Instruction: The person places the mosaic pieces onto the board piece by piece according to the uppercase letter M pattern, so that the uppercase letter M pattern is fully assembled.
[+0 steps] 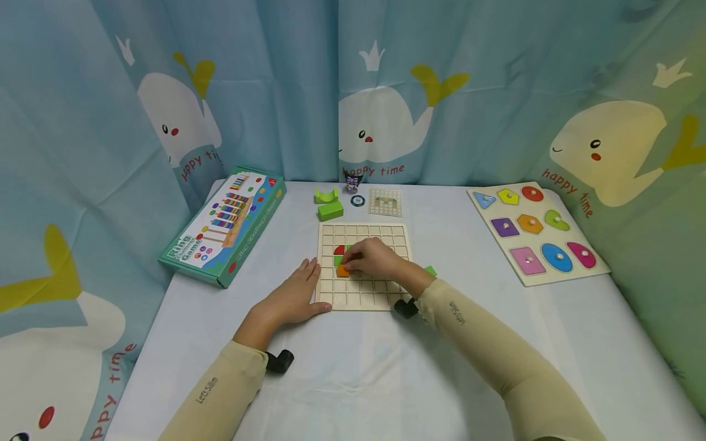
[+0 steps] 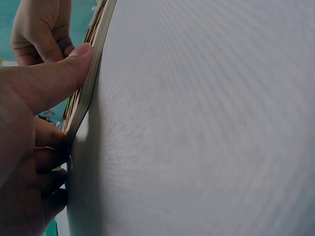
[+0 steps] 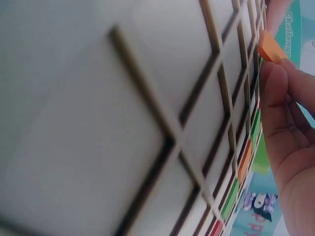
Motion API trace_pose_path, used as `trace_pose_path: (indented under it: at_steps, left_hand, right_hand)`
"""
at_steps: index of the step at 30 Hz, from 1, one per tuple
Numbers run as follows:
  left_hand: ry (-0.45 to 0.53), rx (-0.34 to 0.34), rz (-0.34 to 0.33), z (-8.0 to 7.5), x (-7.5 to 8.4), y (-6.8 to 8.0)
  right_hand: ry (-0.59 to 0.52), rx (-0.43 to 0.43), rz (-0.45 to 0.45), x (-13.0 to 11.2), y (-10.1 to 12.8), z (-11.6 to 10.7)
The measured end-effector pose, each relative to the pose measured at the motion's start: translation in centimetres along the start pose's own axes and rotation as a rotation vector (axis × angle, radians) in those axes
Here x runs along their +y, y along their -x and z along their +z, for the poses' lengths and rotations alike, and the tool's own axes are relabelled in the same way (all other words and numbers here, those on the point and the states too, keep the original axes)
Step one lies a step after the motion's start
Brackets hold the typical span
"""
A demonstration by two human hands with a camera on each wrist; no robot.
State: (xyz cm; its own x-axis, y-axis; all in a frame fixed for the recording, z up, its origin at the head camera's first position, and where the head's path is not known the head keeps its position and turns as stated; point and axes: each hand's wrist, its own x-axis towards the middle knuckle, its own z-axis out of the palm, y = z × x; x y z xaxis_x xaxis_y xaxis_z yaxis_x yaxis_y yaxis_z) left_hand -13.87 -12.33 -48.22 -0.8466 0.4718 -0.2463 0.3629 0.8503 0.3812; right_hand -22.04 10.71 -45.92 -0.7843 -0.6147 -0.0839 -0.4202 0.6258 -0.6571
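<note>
An orange block (image 1: 343, 270), small, rigid and probably light, is pinched at its edges by the fingertips of the right hand (image 1: 374, 258) over the wooden grid board (image 1: 364, 300). The board's near-left edge is steadied by the left hand (image 1: 292, 298), fingers extended flat.

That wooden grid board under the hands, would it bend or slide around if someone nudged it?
The grid board looks like thin, rigid wood with straight edges, so it probably stays stiff. It lies flat on a smooth white table, so it may well slide; the left hand presses against its edge, perhaps for that reason. It looks light and unlikely to tip.
</note>
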Motion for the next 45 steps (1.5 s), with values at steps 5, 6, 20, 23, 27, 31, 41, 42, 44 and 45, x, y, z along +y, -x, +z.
trace_pose_path:
  at_steps: [5, 6, 20, 23, 27, 31, 41, 42, 44, 45]
  left_hand:
    - [0.001, -0.005, 0.007, 0.0, 0.1, 0.0]
    - [0.002, -0.006, 0.007, -0.1, 0.1, 0.0]
    - [0.003, -0.007, -0.007, -0.1, 0.2, 0.2]
    - [0.005, -0.001, -0.009, -0.1, 0.3, 0.2]
    - [0.004, -0.004, -0.014, -0.1, 0.3, 0.2]
    - [0.003, -0.009, -0.022, 0.0, 0.3, 0.1]
    - [0.013, -0.002, -0.009, 0.0, 0.3, 0.2]
    - [0.010, -0.003, -0.009, 0.0, 0.3, 0.2]
    - [0.009, -0.004, -0.010, -0.1, 0.3, 0.2]
    - [0.010, -0.004, -0.010, -0.1, 0.3, 0.2]
  right_hand:
    - [0.039, -0.011, 0.029, -0.4, -0.3, 0.7]
    - [0.046, -0.011, 0.032, -0.5, -0.4, 0.8]
    - [0.055, 0.020, 0.023, -0.1, 0.3, 0.3]
    - [0.049, 0.037, 0.041, 0.3, 0.9, -0.2]
    - [0.032, 0.061, 0.064, 1.0, 1.7, -0.9]
    - [0.013, 0.083, 0.072, 1.7, 2.6, -1.6]
    - [0.003, 0.123, 0.124, 3.8, 4.9, -3.2]
    - [0.002, 0.126, 0.135, 3.9, 5.1, -3.3]
    - [-0.009, 0.135, 0.162, 4.2, 5.7, -3.7]
    - [-0.011, 0.139, 0.174, 4.4, 5.9, -3.9]
